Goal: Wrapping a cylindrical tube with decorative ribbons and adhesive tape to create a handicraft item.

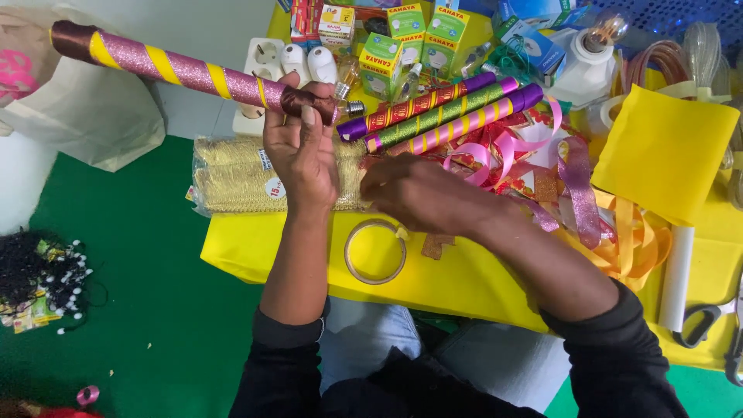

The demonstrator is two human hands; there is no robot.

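Covering most of the work surface, a yellow sheet drapes the table, which stands over a green floor. At far right a folded yellow paper lies partly over a white roll. A long stick wrapped in pink glitter and yellow spiral bands runs from upper left toward centre, tilted slightly downward; its dark brown end sits under the thumb and fingers of the left hand, which is closed around it. Beside it on the table, three finished wrapped sticks lie side by side, in purple, green and violet with striped bands. Below the left hand, a flat packet of gold trim rests at the table's edge. The right hand lies palm down, fingers curled at the packet's right end; whether it pinches anything cannot be told. A tangle of pink and orange ribbons spreads to the right of that hand. Near the front edge, just below both hands, lies a ring of clear tape. Small green-and-yellow boxes stand at the back.
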